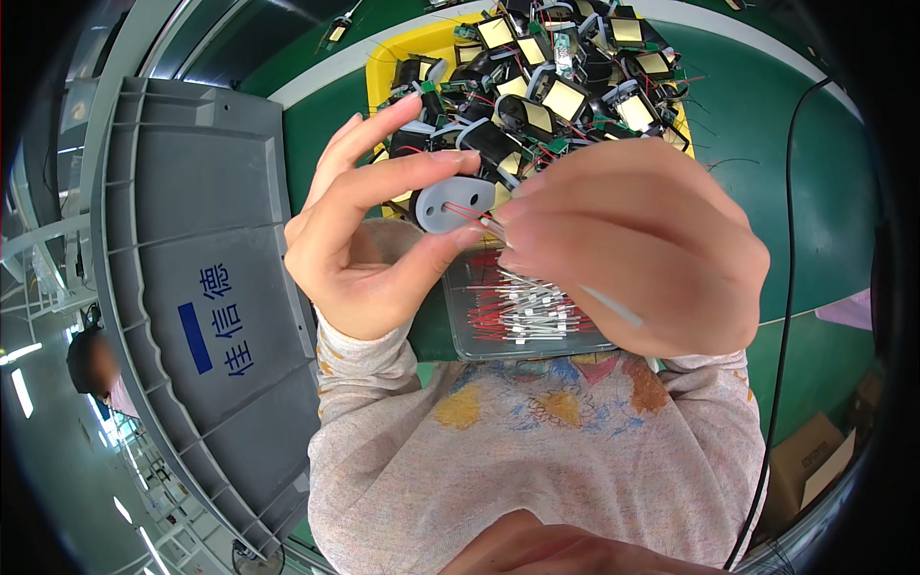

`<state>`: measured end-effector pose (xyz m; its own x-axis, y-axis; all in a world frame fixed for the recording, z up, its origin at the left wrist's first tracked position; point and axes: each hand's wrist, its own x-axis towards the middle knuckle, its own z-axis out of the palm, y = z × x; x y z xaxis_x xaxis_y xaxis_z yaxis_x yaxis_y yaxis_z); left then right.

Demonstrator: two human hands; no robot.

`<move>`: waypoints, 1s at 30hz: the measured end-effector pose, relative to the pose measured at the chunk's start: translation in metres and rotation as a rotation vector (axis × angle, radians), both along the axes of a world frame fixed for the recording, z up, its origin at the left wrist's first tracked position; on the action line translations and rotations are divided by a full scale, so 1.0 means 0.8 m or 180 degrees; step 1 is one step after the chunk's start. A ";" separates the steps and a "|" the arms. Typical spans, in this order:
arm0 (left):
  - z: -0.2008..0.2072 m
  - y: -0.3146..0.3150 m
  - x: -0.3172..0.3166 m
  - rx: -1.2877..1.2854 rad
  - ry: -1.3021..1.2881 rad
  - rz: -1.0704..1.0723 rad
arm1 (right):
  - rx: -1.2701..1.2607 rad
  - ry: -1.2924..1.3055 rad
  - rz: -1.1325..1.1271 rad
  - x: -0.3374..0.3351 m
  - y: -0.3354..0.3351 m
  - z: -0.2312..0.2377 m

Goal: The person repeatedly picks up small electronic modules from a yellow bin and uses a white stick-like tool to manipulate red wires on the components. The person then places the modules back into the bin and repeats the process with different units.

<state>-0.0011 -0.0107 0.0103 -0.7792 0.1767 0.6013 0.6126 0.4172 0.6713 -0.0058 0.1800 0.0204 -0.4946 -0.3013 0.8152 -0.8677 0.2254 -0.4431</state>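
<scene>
Between the thumb and fingers of my left hand [362, 235] is a small grey oval plastic housing [443, 218] with several holes in its face. Thin red wires [464, 208] come out of one hole toward my right hand [644, 240]. That hand is closed in a pinch on what look like slim metal tweezers [611, 305]; their tips, partly hidden by the fingers, meet the wire ends. Below the hands, a clear tray [464, 348] holds many red and white wire leads [527, 309].
A yellow bin [380, 81] heaped with black-and-grey housings, green boards and loose wires stands just beyond my hands. At left is a big grey crate [196, 182]. A black cable [790, 192] runs down the right, near a cardboard box [807, 455]. Another person [93, 362] is far left.
</scene>
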 end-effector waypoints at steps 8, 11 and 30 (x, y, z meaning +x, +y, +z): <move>-0.001 0.012 0.001 0.0426 -0.0045 -0.0108 | -0.0356 0.0026 0.0161 -0.017 -0.003 -0.012; -0.011 0.015 0.000 0.0995 0.0129 -0.0233 | -0.0363 -0.0285 0.0120 -0.011 -0.003 -0.002; -0.009 0.005 -0.011 0.0848 0.0198 -0.0652 | 0.0058 -0.0626 -0.0287 -0.009 0.000 0.001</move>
